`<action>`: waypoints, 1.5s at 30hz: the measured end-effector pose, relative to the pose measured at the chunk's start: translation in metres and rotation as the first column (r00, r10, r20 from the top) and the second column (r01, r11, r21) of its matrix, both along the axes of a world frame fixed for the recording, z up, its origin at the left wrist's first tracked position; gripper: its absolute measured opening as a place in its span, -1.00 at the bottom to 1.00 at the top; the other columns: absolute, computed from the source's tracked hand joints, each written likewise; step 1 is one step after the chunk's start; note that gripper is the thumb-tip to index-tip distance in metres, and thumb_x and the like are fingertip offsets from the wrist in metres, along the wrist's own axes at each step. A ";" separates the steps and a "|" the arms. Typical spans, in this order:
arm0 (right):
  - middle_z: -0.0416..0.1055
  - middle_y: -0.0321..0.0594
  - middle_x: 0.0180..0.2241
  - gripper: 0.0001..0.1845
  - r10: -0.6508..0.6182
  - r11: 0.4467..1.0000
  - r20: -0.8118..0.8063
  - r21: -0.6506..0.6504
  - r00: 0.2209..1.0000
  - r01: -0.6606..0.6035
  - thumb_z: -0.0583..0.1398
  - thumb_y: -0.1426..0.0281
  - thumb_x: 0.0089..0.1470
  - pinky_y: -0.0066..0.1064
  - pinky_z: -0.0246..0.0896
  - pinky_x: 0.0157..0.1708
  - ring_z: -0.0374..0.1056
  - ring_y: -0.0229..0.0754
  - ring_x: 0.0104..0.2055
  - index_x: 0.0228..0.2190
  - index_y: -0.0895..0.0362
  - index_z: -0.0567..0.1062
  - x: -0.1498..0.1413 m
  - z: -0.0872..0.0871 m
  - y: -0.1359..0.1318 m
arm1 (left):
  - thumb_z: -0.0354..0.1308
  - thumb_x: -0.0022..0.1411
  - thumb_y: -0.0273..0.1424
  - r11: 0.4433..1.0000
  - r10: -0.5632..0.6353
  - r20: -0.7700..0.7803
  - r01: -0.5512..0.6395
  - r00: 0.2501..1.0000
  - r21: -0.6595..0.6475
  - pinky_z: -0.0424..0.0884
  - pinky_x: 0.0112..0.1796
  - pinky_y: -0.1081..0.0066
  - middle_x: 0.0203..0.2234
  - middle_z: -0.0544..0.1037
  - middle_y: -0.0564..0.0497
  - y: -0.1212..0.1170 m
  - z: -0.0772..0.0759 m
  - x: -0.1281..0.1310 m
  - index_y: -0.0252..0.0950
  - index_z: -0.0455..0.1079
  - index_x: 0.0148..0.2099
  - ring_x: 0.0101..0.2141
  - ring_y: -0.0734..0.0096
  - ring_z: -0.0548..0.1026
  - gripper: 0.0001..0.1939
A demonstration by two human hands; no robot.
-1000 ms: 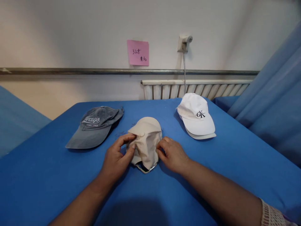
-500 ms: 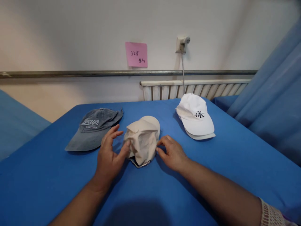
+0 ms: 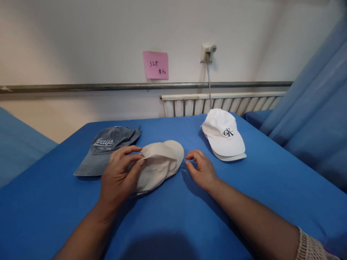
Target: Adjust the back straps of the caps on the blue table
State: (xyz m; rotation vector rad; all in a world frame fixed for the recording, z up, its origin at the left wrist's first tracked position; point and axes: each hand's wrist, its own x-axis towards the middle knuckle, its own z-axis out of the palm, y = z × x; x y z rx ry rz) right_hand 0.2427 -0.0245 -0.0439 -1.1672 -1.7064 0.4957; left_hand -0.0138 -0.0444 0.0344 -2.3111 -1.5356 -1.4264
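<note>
A beige baseball cap (image 3: pixel 159 162) lies on the blue-covered table (image 3: pixel 168 216), its brim pointing to the far right. My left hand (image 3: pixel 121 171) pinches the cap's crown at its left side between thumb and fingers. Just right of the brim, my right hand (image 3: pixel 200 168) hovers apart from the cap, fingers curled with a gap between thumb and forefinger and nothing in them. Behind my left hand sits a grey cap (image 3: pixel 108 144) with white lettering, partly hidden by that hand. Farther right is a white cap (image 3: pixel 223 133) with a black logo, stacked on another pale cap (image 3: pixel 235 158).
A pink note (image 3: pixel 155 65) is stuck to the wall above a metal rail (image 3: pixel 108 87). A plugged-in socket (image 3: pixel 207 54) has a cord running down behind the white radiator (image 3: pixel 189 104). Blue curtains (image 3: pixel 320 108) hang at both sides.
The beige cap has turned, its brim swinging toward the right and its back toward the left. My left hand let go, then gripped the crown again. My right hand has come off the cap.
</note>
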 end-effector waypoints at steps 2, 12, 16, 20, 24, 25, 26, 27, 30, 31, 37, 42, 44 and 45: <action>0.45 -0.14 -0.16 -0.89 -0.065 0.997 -0.056 0.039 0.996 0.067 0.15 0.43 0.15 -0.25 0.31 -0.07 0.40 -0.11 -0.08 -0.25 0.09 0.46 0.005 0.000 0.005 | 0.21 0.24 -0.31 0.992 -0.074 0.153 0.088 0.985 -0.088 0.33 0.12 0.14 -0.07 0.55 0.00 -0.005 0.006 -0.016 -0.16 0.49 -0.33 0.09 0.10 0.44 -0.90; 0.56 -0.13 -0.33 -0.71 0.020 0.922 0.317 -0.372 0.948 0.105 0.12 0.21 0.27 -0.33 0.18 -0.30 0.44 -0.10 -0.30 -0.30 0.14 0.53 0.011 0.004 0.005 | 0.10 0.27 -0.27 0.980 -0.087 -0.029 0.081 0.996 -0.180 0.29 0.16 0.03 -0.07 0.61 -0.05 0.021 -0.018 -0.041 -0.15 0.58 -0.21 0.10 0.07 0.44 -0.78; 0.57 -0.13 -0.37 -0.62 0.170 0.877 0.435 -0.475 0.884 0.065 0.10 0.11 0.27 -0.35 0.07 -0.38 0.42 -0.11 -0.33 -0.32 0.13 0.54 0.011 0.018 -0.006 | 0.08 0.27 -0.26 0.977 0.013 0.067 0.002 0.998 -0.213 0.36 0.12 0.09 -0.11 0.62 -0.05 0.014 -0.023 -0.027 -0.16 0.55 -0.14 0.03 0.13 0.51 -0.76; 0.58 -0.11 -0.31 -0.64 0.242 0.843 0.429 -0.536 0.870 0.030 0.13 0.10 0.25 -0.37 0.07 -0.38 0.43 -0.10 -0.29 -0.26 0.13 0.54 0.016 0.028 -0.013 | 0.13 0.22 -0.22 0.964 0.112 0.159 -0.068 0.981 -0.258 0.39 0.09 0.15 -0.12 0.62 -0.06 0.009 -0.024 -0.021 -0.17 0.55 -0.16 -0.01 0.13 0.54 -0.76; 0.58 -0.11 -0.29 -0.68 0.254 0.828 0.434 -0.560 0.864 0.038 0.16 0.13 0.22 -0.38 0.05 -0.40 0.43 -0.11 -0.28 -0.27 0.13 0.54 0.018 0.032 -0.015 | 0.12 0.19 -0.19 0.950 0.231 0.198 -0.178 0.952 -0.255 0.39 0.07 0.15 -0.10 0.62 -0.08 0.007 -0.018 -0.022 -0.20 0.53 -0.14 -0.03 0.11 0.54 -0.71; 0.58 -0.12 -0.30 -0.69 0.256 0.824 0.429 -0.565 0.866 0.036 0.16 0.14 0.22 -0.39 0.04 -0.41 0.43 -0.12 -0.29 -0.28 0.13 0.54 0.017 0.031 -0.016 | 0.11 0.18 -0.19 0.943 0.267 0.195 -0.214 0.944 -0.254 0.41 0.03 0.17 -0.12 0.62 -0.08 0.006 -0.015 -0.024 -0.22 0.52 -0.13 -0.06 0.12 0.55 -0.69; 0.58 -0.13 -0.31 -0.70 0.254 0.825 0.428 -0.564 0.867 0.037 0.16 0.15 0.22 -0.39 0.03 -0.41 0.42 -0.13 -0.31 -0.28 0.13 0.54 0.016 0.030 -0.016 | 0.10 0.17 -0.18 0.931 0.300 0.171 -0.249 0.938 -0.267 0.43 -0.04 0.20 -0.17 0.63 -0.07 0.005 -0.012 -0.027 -0.23 0.52 -0.14 -0.11 0.13 0.56 -0.68; 0.57 -0.13 -0.31 -0.71 0.246 0.831 0.431 -0.555 0.868 0.041 0.17 0.17 0.22 -0.40 0.03 -0.41 0.41 -0.14 -0.31 -0.28 0.13 0.53 0.015 0.029 -0.015 | 0.10 0.16 -0.16 0.912 0.328 0.122 -0.281 0.937 -0.299 0.45 -0.13 0.24 -0.24 0.63 -0.06 0.005 -0.008 -0.032 -0.24 0.51 -0.16 -0.18 0.14 0.57 -0.67; 0.57 -0.15 -0.34 -0.76 0.215 0.851 0.444 -0.522 0.870 0.057 0.17 0.23 0.22 -0.40 0.03 -0.40 0.40 -0.16 -0.33 -0.29 0.13 0.52 0.009 0.023 -0.013 | 0.14 0.11 -0.10 0.822 0.320 -0.090 -0.323 0.943 -0.470 0.39 -0.36 0.32 -0.43 0.61 -0.02 0.006 -0.003 -0.049 -0.24 0.52 -0.22 -0.38 0.18 0.54 -0.65; 0.57 -0.16 -0.35 -0.77 0.212 0.855 0.444 -0.516 0.871 0.055 0.16 0.24 0.22 -0.40 0.03 -0.40 0.40 -0.17 -0.34 -0.30 0.13 0.52 0.008 0.020 -0.013 | 0.16 0.09 -0.09 0.794 0.284 -0.127 -0.307 0.950 -0.525 0.37 -0.39 0.34 -0.45 0.60 -0.02 0.006 -0.003 -0.054 -0.24 0.53 -0.23 -0.40 0.17 0.53 -0.64; 0.56 -0.18 -0.37 -0.81 0.200 0.886 0.444 -0.462 0.873 0.032 0.13 0.29 0.23 -0.39 0.02 -0.41 0.40 -0.15 -0.36 -0.30 0.12 0.50 0.003 0.011 -0.015 | 0.36 -0.09 -0.18 0.748 0.132 0.017 -0.089 0.991 -0.658 0.31 -0.45 0.42 -0.49 0.59 0.00 0.004 -0.015 -0.063 -0.19 0.59 -0.29 -0.46 0.23 0.50 -0.70; 0.56 -0.18 -0.38 -0.83 0.215 0.890 0.407 -0.457 0.888 -0.006 0.14 0.32 0.22 -0.39 0.07 -0.39 0.41 -0.15 -0.36 -0.32 0.12 0.50 0.004 0.007 -0.016 | 0.31 -0.04 -0.18 0.723 0.123 0.101 -0.020 0.987 -0.690 0.19 -0.54 0.47 -0.62 0.51 0.05 0.003 -0.012 -0.058 -0.22 0.54 -0.46 -0.55 0.32 0.38 -0.79; 0.57 -0.18 -0.37 -0.84 0.211 0.893 0.373 -0.449 0.904 -0.023 0.14 0.33 0.22 -0.38 0.12 -0.36 0.42 -0.15 -0.34 -0.32 0.12 0.50 0.004 0.005 -0.014 | 0.32 -0.05 -0.16 0.740 0.145 0.204 0.031 0.968 -0.672 0.25 -0.49 0.45 -0.58 0.53 0.02 0.003 -0.010 -0.058 -0.24 0.54 -0.47 -0.50 0.29 0.41 -0.76; 0.57 -0.18 -0.35 -0.83 0.200 0.900 0.341 -0.435 0.919 -0.034 0.14 0.33 0.23 -0.37 0.15 -0.33 0.43 -0.15 -0.32 -0.31 0.12 0.50 0.004 0.004 -0.013 | 0.34 -0.06 -0.16 0.757 0.162 0.281 0.063 0.946 -0.650 0.28 -0.46 0.45 -0.56 0.54 0.01 0.004 -0.009 -0.058 -0.24 0.54 -0.46 -0.48 0.30 0.42 -0.75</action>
